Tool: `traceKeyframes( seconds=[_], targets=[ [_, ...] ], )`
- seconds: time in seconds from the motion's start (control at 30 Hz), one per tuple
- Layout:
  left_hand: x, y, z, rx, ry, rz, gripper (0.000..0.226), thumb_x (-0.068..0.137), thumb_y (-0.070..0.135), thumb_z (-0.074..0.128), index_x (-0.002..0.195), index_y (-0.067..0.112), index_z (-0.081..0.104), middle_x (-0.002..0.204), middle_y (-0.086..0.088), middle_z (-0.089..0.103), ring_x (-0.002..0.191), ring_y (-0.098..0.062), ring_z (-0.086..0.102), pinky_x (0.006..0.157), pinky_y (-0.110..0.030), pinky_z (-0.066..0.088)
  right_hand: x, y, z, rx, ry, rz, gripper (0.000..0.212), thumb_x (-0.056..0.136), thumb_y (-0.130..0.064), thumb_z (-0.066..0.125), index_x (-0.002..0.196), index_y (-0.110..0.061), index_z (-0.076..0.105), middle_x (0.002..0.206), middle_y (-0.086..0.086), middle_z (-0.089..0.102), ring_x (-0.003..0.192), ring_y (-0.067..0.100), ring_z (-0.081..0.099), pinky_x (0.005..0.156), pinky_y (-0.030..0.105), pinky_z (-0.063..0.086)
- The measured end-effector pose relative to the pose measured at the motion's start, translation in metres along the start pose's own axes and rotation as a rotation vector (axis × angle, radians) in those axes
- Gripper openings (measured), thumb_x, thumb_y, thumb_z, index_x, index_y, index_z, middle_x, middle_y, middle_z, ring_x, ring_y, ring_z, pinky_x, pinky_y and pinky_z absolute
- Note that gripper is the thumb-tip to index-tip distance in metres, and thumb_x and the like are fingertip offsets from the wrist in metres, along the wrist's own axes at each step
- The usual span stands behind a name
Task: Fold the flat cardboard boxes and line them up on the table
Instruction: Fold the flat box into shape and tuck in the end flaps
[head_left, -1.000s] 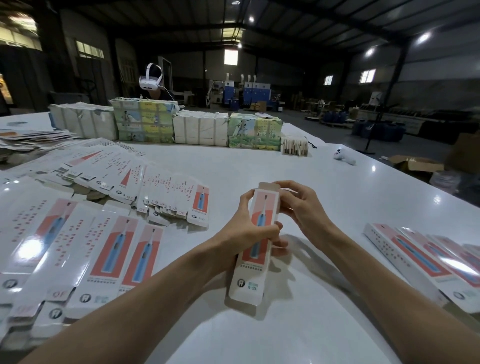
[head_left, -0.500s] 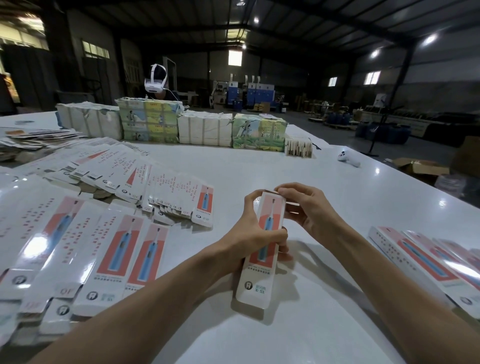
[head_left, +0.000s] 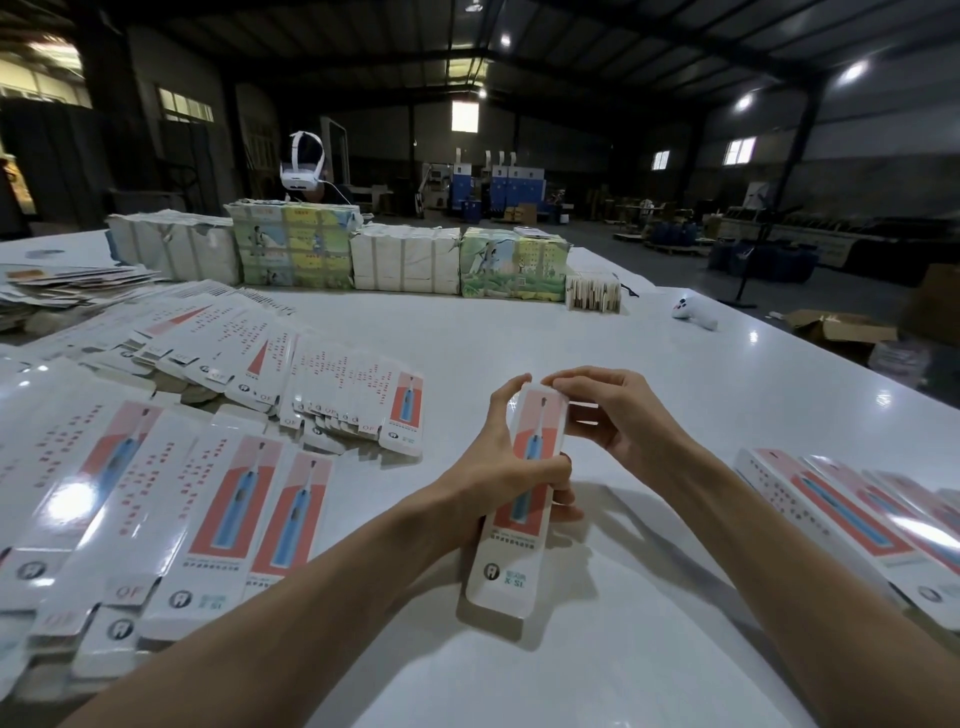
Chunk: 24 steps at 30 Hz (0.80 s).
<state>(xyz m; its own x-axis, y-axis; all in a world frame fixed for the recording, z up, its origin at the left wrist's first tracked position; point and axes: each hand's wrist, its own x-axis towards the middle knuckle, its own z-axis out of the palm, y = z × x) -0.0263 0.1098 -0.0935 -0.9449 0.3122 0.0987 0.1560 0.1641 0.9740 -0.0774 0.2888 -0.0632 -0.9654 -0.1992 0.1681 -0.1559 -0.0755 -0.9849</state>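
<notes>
Toothbrush box: held before you, your left hand wrapped round its middle, your right hand pinching its far end. Left of it, flat boxes; right, folded boxes; beyond, open white table.

1. Two hands at work: left hand and right hand.
2. One held box between them.
3. Finished boxes on the right: four, I'd say, though the edge cuts the row off.
4. Flat boxes on the left: dozens, overlapped past counting.
5. Four wrapped bundles along the far side, two white and two coloured.
6. One white controller and one headset.
</notes>
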Motion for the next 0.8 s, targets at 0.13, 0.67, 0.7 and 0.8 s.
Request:
traceKeyframes(
  seconds=[0.13,0.67,0.7,0.8],
  targets=[
    [0.000,0.000,-0.005,0.031,0.044,-0.031,0.092,0.091,0.021,0.081,0.143,0.056,0.014,0.115,-0.001,0.057,0.080,-0.008,0.077,0.063,-0.019,0.059,-0.001,0.001,-0.001,-0.033,-0.081,-0.020,0.019,0.100,-0.022,0.068,0.102,-0.012,0.084,0.109,0.014,0.078,0.107,0.027,0.076,0.079,0.033,0.063],
    [-0.002,0.002,-0.008,-0.346,0.047,-0.110,0.100,0.084,0.003,0.083,0.145,0.050,0.019,0.112,-0.021,0.065,0.079,-0.028,0.079,0.066,-0.035,0.063,-0.007,0.013,0.018,-0.175,-0.056,-0.163,0.026,0.099,-0.025,0.071,0.121,-0.011,0.074,0.112,0.005,0.078,0.107,0.025,0.076,0.084,0.032,0.064],
    [-0.001,0.002,-0.007,-0.383,0.069,-0.108,0.101,0.084,0.004,0.084,0.146,0.050,0.019,0.115,-0.021,0.064,0.079,-0.028,0.079,0.066,-0.035,0.063,-0.007,0.014,0.019,-0.240,-0.041,-0.171,0.031,0.101,-0.027,0.069,0.129,-0.014,0.070,0.117,0.001,0.077,0.110,0.022,0.075,0.084,0.031,0.064],
    [0.002,0.004,-0.005,-0.492,0.179,-0.105,0.091,0.092,0.014,0.079,0.153,0.045,0.018,0.122,-0.019,0.061,0.087,-0.029,0.076,0.070,-0.039,0.064,-0.005,0.018,0.022,-0.564,0.020,-0.313,0.037,0.103,-0.029,0.065,0.139,-0.022,0.059,0.124,-0.004,0.063,0.110,0.011,0.068,0.083,0.020,0.059]
  ],
)
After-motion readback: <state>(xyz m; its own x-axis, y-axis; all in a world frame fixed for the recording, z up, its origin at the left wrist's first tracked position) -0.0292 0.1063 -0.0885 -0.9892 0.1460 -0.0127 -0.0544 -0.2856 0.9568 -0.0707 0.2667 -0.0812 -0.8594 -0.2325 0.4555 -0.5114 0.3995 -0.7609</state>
